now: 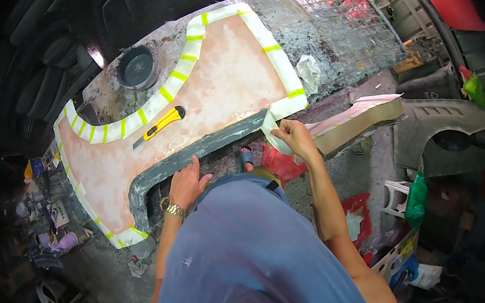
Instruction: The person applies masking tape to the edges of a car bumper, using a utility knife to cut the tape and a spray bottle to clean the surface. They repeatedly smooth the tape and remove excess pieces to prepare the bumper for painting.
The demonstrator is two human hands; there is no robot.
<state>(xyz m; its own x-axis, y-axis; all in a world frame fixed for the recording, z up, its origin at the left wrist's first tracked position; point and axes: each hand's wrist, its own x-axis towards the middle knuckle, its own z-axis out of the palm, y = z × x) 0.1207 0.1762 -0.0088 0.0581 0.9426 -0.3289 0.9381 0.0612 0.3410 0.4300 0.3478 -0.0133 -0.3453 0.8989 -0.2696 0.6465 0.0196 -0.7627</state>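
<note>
My right hand (292, 138) is pinched shut on the loose end of a white masking tape strip (273, 126), thumb and fingers closed on it just where it leaves the near right corner of the pink panel (201, 94). My left hand (187, 180) lies flat and open, holding nothing, its fingers spread against the grey curved edge piece (195, 152) that runs along the panel's near side; one gold watch (173, 207) sits on that wrist.

The pink panel lies on the worktop (325, 36), which is rough and crusted with dried resin. White tape borders the panel along its left, far and right edges, crossed by short yellow-green tabs; I count about a dozen of them, though some at the far left bend are too small to tell apart. One yellow utility knife (162, 125) lies on the panel, apart from both hands, nearer my left.

Past the panel, one dark round tub (137, 67) stands on the worktop's left end, and one crumpled white rag (309, 71) lies near the right corner. To my right, one long tan moulding (357, 125) leans out from the worktop, and beyond it one grey fender part (446, 122) rests on the floor.
</note>
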